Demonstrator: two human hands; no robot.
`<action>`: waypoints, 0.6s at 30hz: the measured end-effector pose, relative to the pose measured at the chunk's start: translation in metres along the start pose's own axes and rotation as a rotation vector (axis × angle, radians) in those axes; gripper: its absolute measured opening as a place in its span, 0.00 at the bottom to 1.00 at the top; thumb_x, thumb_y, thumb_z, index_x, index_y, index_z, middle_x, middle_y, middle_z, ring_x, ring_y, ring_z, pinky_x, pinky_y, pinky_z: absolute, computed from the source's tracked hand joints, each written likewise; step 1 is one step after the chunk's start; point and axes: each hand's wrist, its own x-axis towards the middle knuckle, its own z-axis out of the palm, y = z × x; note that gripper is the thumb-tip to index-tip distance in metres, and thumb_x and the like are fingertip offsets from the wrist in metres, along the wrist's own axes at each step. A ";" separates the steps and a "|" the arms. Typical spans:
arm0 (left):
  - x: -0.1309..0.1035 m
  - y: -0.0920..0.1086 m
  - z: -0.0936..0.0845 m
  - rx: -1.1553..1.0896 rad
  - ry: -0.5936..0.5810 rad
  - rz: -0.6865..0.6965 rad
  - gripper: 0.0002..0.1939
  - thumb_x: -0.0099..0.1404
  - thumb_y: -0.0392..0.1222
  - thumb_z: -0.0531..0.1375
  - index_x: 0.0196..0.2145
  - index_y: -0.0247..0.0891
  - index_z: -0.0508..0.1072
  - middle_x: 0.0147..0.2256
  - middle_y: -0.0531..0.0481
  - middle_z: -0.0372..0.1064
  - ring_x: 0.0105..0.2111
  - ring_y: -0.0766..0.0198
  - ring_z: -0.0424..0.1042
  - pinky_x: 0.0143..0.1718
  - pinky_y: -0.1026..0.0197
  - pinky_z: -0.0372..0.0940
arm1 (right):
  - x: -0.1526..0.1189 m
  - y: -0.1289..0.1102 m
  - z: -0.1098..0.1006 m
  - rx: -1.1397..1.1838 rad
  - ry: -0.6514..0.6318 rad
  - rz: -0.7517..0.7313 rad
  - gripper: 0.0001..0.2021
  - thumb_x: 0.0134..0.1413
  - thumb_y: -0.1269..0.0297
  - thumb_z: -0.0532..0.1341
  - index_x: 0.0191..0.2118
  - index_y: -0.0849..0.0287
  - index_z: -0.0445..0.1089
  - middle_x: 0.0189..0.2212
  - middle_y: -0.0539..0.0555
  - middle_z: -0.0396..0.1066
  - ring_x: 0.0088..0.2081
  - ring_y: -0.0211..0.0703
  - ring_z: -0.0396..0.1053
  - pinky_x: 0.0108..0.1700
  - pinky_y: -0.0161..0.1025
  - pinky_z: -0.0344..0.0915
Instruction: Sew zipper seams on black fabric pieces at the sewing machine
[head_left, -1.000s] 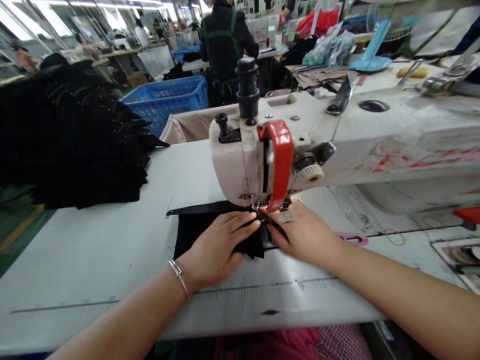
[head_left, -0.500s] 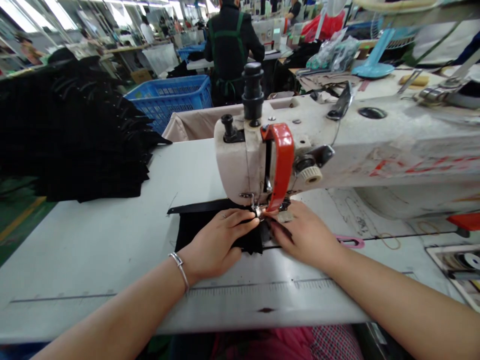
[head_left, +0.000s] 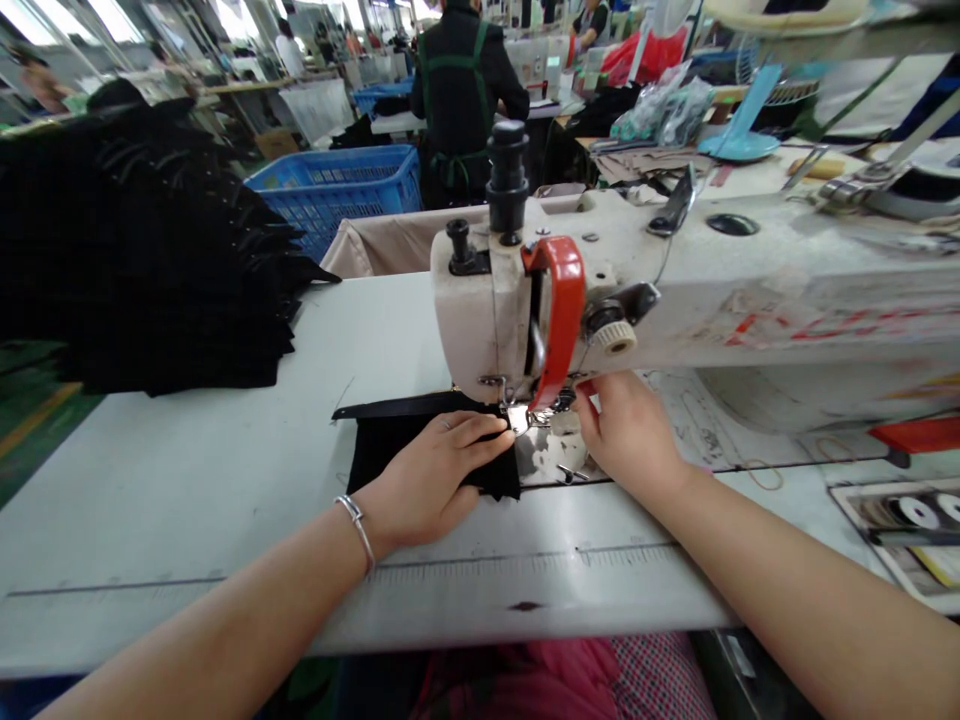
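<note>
Now that our right hand (head_left: 634, 435) curls at the machine (head_left: 476, 315), any pinch hidden, only our left hand (head_left: 427, 475) presses the cloth (head_left: 379, 450); its fingers spread slightly.

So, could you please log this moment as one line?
left hand: resting on flat black fabric | right hand: apart from fabric, near curved red guard | stacked black cloth: far left

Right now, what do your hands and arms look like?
The left hand wears a thin ring and a slim, silvery bangle at the wrist. The right hand shows no jewellery. Neither is gloved, and no sleeve shows on the left arm or right arm.
</note>
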 end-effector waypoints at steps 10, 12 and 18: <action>-0.003 0.000 -0.001 -0.025 0.006 0.035 0.37 0.51 0.30 0.52 0.61 0.37 0.61 0.60 0.45 0.57 0.60 0.53 0.55 0.63 0.45 0.52 | -0.002 0.002 0.004 -0.003 -0.009 -0.003 0.13 0.66 0.59 0.50 0.37 0.59 0.67 0.29 0.58 0.68 0.32 0.50 0.65 0.34 0.43 0.59; -0.004 0.000 -0.001 -0.030 0.008 0.039 0.37 0.51 0.30 0.52 0.61 0.37 0.62 0.60 0.46 0.57 0.60 0.53 0.55 0.63 0.46 0.52 | -0.001 0.003 0.004 0.011 -0.022 0.008 0.13 0.65 0.58 0.50 0.37 0.60 0.67 0.29 0.58 0.68 0.33 0.50 0.65 0.35 0.42 0.59; -0.002 0.000 -0.001 -0.045 -0.002 0.012 0.39 0.50 0.30 0.53 0.62 0.40 0.61 0.61 0.46 0.56 0.61 0.52 0.54 0.63 0.44 0.52 | -0.003 0.009 -0.018 0.283 -0.240 -0.075 0.09 0.63 0.59 0.55 0.35 0.59 0.67 0.30 0.54 0.69 0.34 0.44 0.65 0.37 0.40 0.58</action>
